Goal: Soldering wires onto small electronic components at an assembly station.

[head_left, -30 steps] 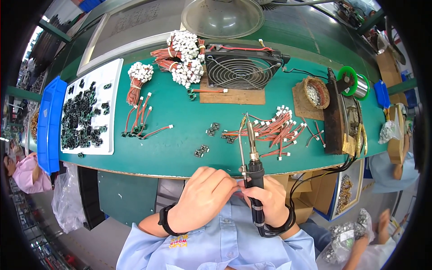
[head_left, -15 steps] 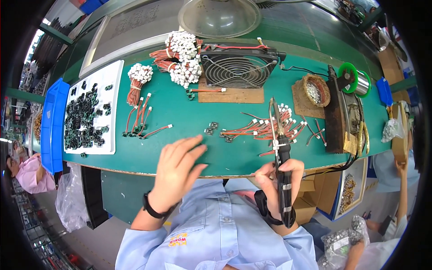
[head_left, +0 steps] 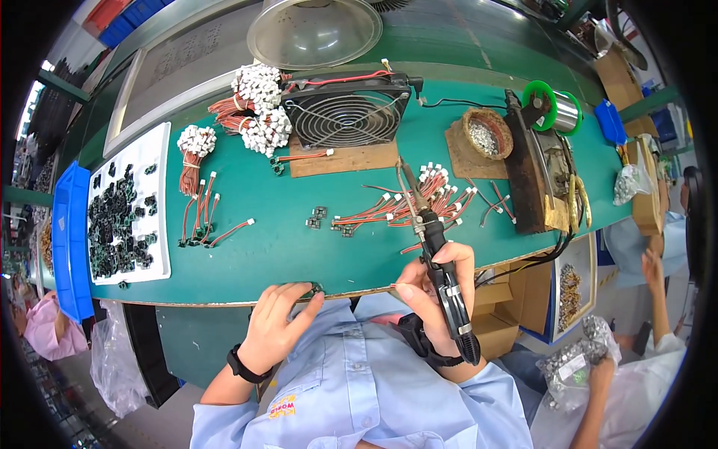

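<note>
My left hand (head_left: pixel 278 320) is at the table's front edge, thumb and fingers closed on a small dark green circuit board (head_left: pixel 317 289). My right hand (head_left: pixel 437 288) is wrapped round a black soldering iron (head_left: pixel 443 278), its metal tip pointing up and away over the table. A thin guide tube runs along the iron's front. Beyond the iron lies a spread of red and black wires with white connectors (head_left: pixel 430 196), some ending at small boards. Several loose small boards (head_left: pixel 316 217) sit left of these wires.
At the left, a white tray (head_left: pixel 158 202) bears many dark small parts beside a blue bin (head_left: pixel 71 239). Bundled wires (head_left: pixel 196 153) and a black fan (head_left: pixel 344 112) stand farther back. To the right are a bowl of metal bits (head_left: pixel 488 136) and a solder spool (head_left: pixel 552 108).
My left hand has come back toward me to the table edge and now has a small circuit board. My right hand has tilted the iron's tip leftward. The whole view has shifted.
</note>
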